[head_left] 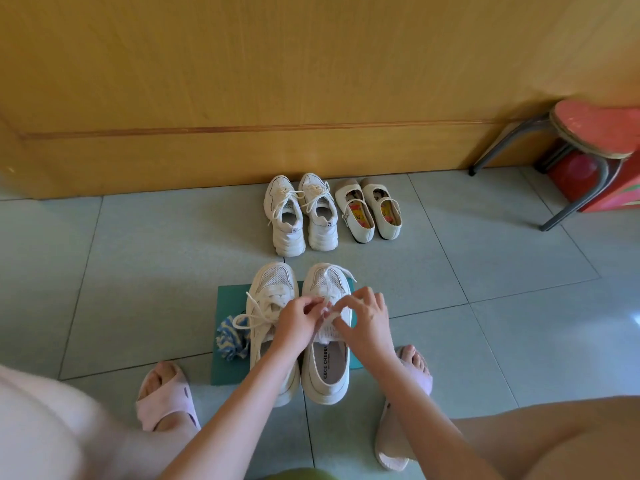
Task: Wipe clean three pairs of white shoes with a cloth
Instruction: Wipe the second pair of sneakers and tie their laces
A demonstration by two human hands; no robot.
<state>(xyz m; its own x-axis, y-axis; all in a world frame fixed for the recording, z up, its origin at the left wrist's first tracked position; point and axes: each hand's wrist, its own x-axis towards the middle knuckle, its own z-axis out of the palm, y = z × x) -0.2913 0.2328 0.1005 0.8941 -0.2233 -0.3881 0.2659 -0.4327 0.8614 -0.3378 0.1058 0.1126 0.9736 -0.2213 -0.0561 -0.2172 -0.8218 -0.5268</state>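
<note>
1. Head view, centre-bottom of the frame: the near pair of white sneakers (273, 306) stands side by side on a teal mat (228, 303), toes pointing up the frame.
2. The left hand (299, 320) and the right hand (367, 320) meet over the sneaker on the right of that pair. The fingers of both are curled in, pinching its white lace (331, 315). Neither hand holds a cloth.
3. The blue-and-white cloth (230, 341) lies bunched on the mat, touching the outer side of the left sneaker. It looks soft and light, and could be picked up from any fold.
4. The sneakers look light. Their mesh uppers would probably give under pressure, while the thick soles look stiff. The heel or the sole edge seems the firmest place to hold while wiping, and loose laces could snag the cloth.
5. Upper centre: a second pair of laced sneakers (301, 216) and, just to its right, a pair of strapped flats (369, 211) stand by the wooden wall (277, 81). Both pairs are well apart from the hands.
6. Upper right: a red-topped stool (588, 136) stands over a red box (568, 178), out of the way.
7. Bottom: feet in pink slippers (166, 396) flank the mat on the tiled floor (485, 254). Nothing lies between the hands and the cloth.
</note>
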